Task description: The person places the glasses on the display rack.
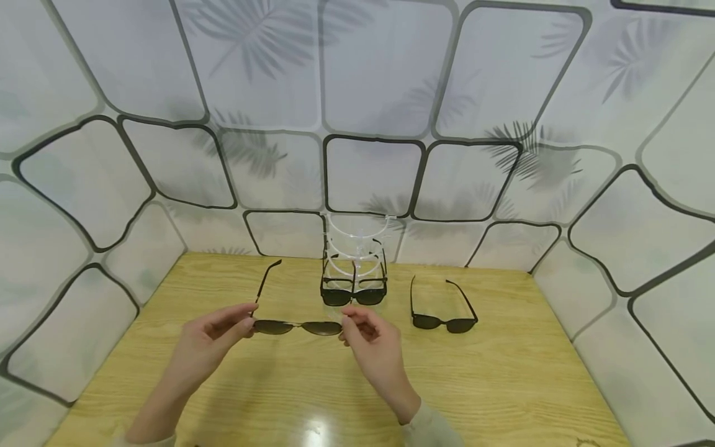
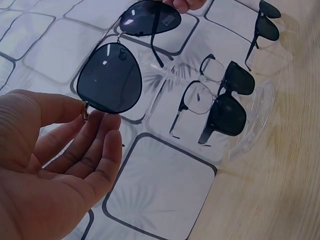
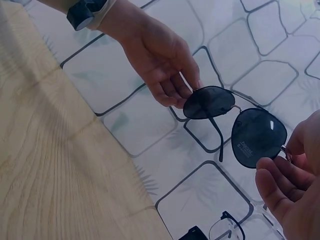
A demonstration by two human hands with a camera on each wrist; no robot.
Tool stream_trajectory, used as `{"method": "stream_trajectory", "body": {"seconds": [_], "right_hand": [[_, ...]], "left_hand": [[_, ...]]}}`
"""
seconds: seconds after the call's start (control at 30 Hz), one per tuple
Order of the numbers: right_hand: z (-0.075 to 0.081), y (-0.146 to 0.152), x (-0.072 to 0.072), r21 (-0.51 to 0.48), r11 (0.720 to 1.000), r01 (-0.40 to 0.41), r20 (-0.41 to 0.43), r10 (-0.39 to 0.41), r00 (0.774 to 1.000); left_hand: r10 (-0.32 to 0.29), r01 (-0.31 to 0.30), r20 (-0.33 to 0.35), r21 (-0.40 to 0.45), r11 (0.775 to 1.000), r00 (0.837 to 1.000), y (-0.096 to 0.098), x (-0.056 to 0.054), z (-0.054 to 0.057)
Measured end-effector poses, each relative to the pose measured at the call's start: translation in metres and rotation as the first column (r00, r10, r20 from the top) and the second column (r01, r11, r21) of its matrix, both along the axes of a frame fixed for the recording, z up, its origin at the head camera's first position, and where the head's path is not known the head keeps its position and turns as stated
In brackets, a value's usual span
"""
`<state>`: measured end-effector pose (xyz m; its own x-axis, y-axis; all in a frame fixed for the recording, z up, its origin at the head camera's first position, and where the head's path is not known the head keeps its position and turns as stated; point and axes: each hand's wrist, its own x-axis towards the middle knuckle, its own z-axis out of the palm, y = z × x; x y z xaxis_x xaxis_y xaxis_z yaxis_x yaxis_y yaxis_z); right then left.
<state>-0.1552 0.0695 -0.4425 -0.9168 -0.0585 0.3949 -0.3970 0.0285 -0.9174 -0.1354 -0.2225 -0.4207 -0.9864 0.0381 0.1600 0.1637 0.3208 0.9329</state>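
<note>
Thin-framed aviator sunglasses with dark lenses are held up between both hands, over the table in front of the display stand. My left hand pinches them at the left hinge between thumb and fingers. At the opposite hinge, my right hand pinches the frame. The left temple arm is unfolded and points away toward the back wall. In the left wrist view, the left hand grips beside a dark teardrop lens. Faint lettering shows on the lens nearest the right hand in the right wrist view.
A clear plastic display stand stands at the back middle, bearing black sunglasses and clear-lensed glasses. Right of it, another pair of black sunglasses lies unfolded on the wooden table. Patterned walls enclose the back and sides.
</note>
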Motion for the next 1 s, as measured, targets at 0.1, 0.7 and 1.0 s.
{"method": "stream_trajectory", "body": {"seconds": [0.1,0.7,1.0], "right_hand": [[0.000,0.005,-0.002,-0.007,1.000,0.029,-0.011,-0.029,1.000],[0.006,0.030,-0.025,-0.047,0.982,0.183,0.002,-0.184,0.983],[0.011,0.042,-0.045,0.034,0.973,0.226,-0.002,-0.226,0.974]], "left_hand": [[-0.007,0.007,-0.008,0.012,1.000,1.000,0.008,-0.004,0.002],[-0.001,0.008,-0.082,0.087,0.996,0.997,0.049,-0.037,0.004],[0.008,0.000,-0.076,0.100,0.995,0.997,0.066,-0.058,0.010]]}}
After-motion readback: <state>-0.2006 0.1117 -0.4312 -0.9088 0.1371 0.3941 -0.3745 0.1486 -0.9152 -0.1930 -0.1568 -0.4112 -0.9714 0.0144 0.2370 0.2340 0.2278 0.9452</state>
